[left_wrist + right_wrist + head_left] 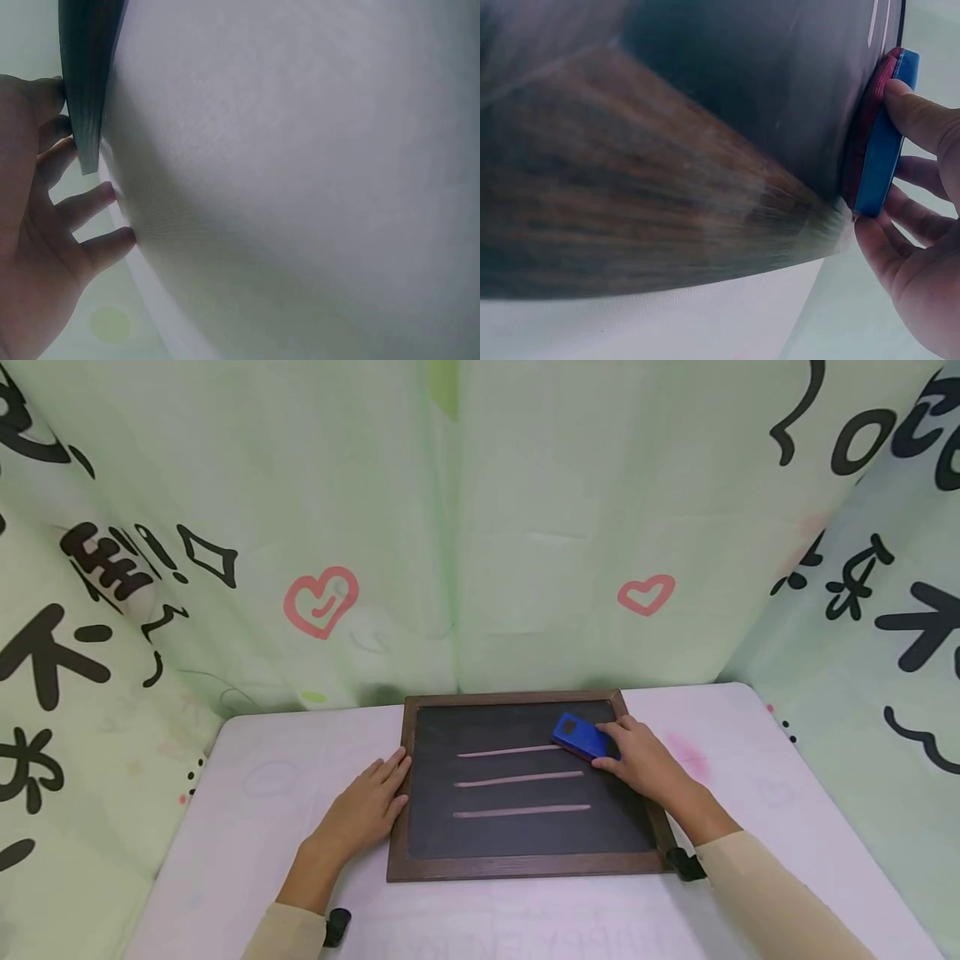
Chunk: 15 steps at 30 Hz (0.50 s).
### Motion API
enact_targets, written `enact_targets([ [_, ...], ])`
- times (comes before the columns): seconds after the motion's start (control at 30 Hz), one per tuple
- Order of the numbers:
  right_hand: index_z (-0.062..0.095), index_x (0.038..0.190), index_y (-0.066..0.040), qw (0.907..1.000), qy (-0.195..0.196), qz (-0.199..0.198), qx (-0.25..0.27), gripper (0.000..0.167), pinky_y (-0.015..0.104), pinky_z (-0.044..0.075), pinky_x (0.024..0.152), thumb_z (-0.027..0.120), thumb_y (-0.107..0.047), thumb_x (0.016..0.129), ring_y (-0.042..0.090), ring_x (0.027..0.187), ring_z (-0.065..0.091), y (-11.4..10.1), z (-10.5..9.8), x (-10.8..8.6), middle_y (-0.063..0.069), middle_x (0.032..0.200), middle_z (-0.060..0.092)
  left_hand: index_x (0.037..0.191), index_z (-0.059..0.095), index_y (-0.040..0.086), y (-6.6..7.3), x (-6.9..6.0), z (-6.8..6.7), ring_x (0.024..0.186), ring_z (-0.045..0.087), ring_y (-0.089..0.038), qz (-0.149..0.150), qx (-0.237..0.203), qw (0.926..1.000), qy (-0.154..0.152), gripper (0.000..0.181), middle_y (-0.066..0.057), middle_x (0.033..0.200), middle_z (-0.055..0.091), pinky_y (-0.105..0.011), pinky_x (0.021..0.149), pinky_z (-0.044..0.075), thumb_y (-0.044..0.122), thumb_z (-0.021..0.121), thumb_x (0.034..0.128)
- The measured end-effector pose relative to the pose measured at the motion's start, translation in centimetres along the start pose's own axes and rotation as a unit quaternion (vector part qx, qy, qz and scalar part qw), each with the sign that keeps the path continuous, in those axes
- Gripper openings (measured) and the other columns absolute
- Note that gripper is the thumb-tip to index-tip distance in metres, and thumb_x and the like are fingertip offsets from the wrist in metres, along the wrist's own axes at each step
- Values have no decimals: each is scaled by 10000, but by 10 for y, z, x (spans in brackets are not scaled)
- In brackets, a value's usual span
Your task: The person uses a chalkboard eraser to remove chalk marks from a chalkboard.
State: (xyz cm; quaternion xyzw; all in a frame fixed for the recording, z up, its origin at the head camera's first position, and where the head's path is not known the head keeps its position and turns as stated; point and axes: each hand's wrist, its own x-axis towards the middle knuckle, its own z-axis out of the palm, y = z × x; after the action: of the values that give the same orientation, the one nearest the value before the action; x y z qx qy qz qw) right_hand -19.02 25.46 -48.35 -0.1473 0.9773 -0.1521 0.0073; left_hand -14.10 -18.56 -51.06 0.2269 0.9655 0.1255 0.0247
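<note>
A blackboard (525, 835) with a brown wooden frame lies on the table, bearing three pale pink chalk lines (522, 811). In my right hand (647, 762) is a blue eraser (579, 737), pinched between thumb and fingers at the right end of the topmost line. The right wrist view shows the eraser's dark red felt (864, 135) against the board. My left hand (367, 806) touches the frame's left side with fairly straight fingers. In the left wrist view, the left hand (45, 202) has some fingertips at the frame edge (88, 97) and others on the tabletop.
The board rests on a white-covered table (285, 793) with rounded far corners. A pale green curtain (480, 568) printed with hearts and black characters hangs behind and on both sides. Black wrist devices (337, 927) are on both arms.
</note>
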Motion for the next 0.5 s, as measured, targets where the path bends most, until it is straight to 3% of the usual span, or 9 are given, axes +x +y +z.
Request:
enact_targets([
  [0.3,615,1335,98,9997,84,-158,-141,606,561,544,918,819,-268,897,394,1018,615,-5,2,4,265,1147,613,1572,401,-3,1,1,0,1484,413,-420,52,6,10000,69,592,-165,1657,365,-530,1231,356,232,581,1060],
  [0.5,618,1336,91,9996,74,-217,-171,613,547,554,914,821,-283,895,384,1026,616,-20,9,12,250,1145,624,1572,394,-15,0,0,-1,1488,407,-418,100,24,9999,16,596,-177,1655,362,-527,1236,349,240,575,1063],
])
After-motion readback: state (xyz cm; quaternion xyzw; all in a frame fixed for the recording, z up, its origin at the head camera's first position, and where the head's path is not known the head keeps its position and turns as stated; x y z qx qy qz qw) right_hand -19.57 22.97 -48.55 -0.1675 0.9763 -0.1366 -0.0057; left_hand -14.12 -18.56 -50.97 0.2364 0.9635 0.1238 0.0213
